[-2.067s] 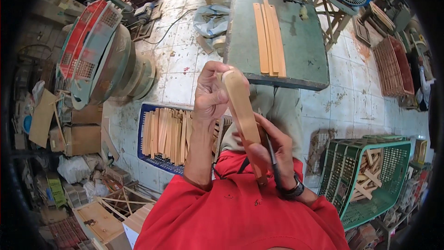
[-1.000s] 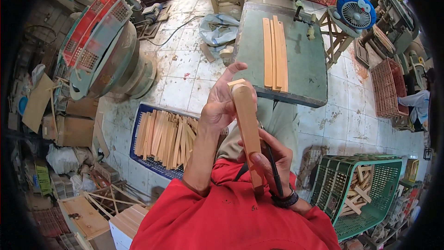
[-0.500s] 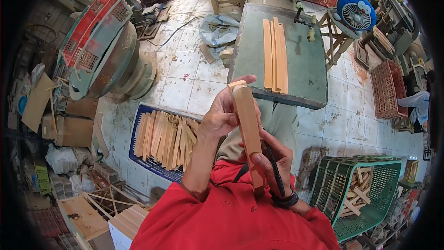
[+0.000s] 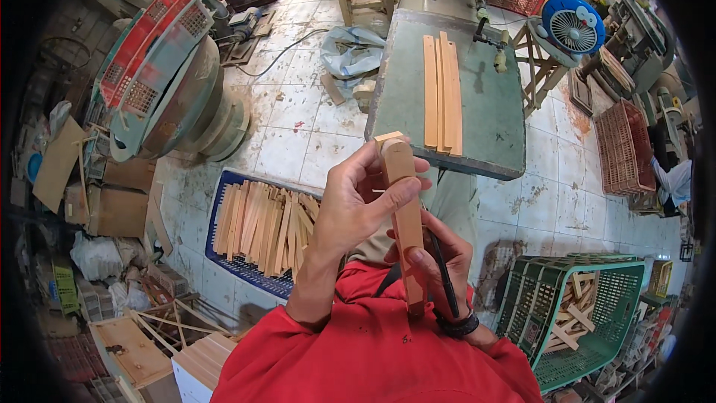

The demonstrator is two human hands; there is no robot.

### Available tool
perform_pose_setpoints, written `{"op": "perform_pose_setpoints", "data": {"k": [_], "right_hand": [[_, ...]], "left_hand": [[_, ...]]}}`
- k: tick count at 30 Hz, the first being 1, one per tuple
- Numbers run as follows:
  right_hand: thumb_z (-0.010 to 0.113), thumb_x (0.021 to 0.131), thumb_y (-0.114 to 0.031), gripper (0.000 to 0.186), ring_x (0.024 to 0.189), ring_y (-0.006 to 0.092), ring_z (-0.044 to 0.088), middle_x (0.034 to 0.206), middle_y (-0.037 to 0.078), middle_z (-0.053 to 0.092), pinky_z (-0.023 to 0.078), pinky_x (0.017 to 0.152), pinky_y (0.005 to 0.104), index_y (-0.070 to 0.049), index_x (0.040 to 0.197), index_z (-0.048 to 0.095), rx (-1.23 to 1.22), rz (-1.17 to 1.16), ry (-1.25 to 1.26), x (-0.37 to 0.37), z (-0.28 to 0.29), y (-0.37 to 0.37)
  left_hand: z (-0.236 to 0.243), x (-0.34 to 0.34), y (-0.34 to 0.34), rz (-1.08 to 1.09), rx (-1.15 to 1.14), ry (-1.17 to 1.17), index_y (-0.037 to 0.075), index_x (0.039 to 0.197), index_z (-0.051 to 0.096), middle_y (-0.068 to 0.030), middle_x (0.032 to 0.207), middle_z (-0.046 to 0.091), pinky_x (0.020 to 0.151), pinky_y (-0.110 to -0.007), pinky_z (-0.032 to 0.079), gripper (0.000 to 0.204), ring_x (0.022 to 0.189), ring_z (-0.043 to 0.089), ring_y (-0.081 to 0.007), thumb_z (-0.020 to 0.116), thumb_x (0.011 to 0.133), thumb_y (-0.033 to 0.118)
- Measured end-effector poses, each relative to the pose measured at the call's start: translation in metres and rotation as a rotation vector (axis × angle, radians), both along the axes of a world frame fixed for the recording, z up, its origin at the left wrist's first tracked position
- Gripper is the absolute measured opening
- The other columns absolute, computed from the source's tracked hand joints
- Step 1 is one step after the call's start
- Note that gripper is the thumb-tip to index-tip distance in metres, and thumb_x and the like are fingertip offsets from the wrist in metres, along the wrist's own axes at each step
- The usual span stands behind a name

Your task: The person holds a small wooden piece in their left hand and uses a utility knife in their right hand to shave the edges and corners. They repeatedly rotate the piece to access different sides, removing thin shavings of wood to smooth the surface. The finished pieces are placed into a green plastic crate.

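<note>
Wooden piece (image 4: 403, 209), long and notched, held upright near chest: upper end wrapped in left hand (image 4: 358, 205), lower end pinched by right hand (image 4: 436, 257) alongside black pen (image 4: 441, 272). Beyond, green table (image 4: 477, 119) with wooden strips (image 4: 441, 93).

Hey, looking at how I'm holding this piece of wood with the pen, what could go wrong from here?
The wooden piece is held up in the air by the left hand and right hand alone, so it may wobble. The right hand also holds a black pen, which loosens its grip. If dropped, it falls toward the blue crate.
</note>
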State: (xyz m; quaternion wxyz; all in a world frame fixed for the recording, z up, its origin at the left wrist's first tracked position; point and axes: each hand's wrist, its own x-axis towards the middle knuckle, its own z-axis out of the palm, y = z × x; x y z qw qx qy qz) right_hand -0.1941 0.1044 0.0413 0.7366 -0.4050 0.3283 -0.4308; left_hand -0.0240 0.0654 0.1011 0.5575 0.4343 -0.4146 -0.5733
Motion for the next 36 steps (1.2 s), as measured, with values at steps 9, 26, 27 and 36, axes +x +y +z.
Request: {"op": "perform_pose_setpoints", "data": {"k": [9, 26, 27, 36], "right_hand": [[0.067, 0.089, -0.013, 0.062, 0.092, 0.0243, 0.067, 0.112, 0.020, 0.065, 0.053, 0.084, 0.0349, 0.006, 0.141, 0.039, -0.020, 0.025, -0.050, 0.000, 0.016, -0.009], [0.073, 0.083, -0.008, 0.013, 0.071, 0.0167, 0.063, 0.084, 0.011, 0.069, 0.049, 0.065, 0.0272, 0.003, 0.091, 0.070, -0.791, -0.289, 0.253, -0.007, 0.082, -0.097], [0.072, 0.084, -0.008, 0.013, 0.070, 0.0166, 0.063, 0.083, 0.010, 0.069, 0.049, 0.065, 0.0270, 0.003, 0.091, 0.070, -0.792, -0.271, 0.258, -0.006, 0.085, -0.098], [0.070, 0.086, -0.013, 0.015, 0.067, 0.0154, 0.064, 0.078, 0.009, 0.068, 0.049, 0.063, 0.0267, 0.001, 0.090, 0.069, -0.846, -0.187, 0.319, 0.001, 0.084, -0.106]], "left_hand": [[-0.006, 0.003, -0.001, -0.005, -0.154, 0.035, -0.002, 0.126, 0.049, -0.0092, 0.102, 0.067, 0.079, -0.027, 0.054, 0.045, 0.089, 0.067, -0.0147, 0.071, 0.088, 0.008], [-0.006, -0.001, -0.012, -0.076, -0.190, 0.019, -0.008, 0.126, 0.047, -0.0149, 0.105, 0.065, 0.080, -0.032, 0.057, 0.050, 0.088, 0.069, -0.0220, 0.071, 0.085, 0.004], [-0.006, 0.000, -0.011, -0.097, -0.189, 0.025, -0.008, 0.126, 0.047, -0.0139, 0.106, 0.066, 0.080, -0.030, 0.056, 0.048, 0.090, 0.068, -0.0199, 0.070, 0.085, 0.003], [-0.004, 0.000, -0.011, -0.168, -0.210, 0.051, -0.007, 0.124, 0.049, -0.0119, 0.107, 0.066, 0.082, -0.027, 0.055, 0.042, 0.092, 0.067, -0.0158, 0.068, 0.087, -0.003]]}}
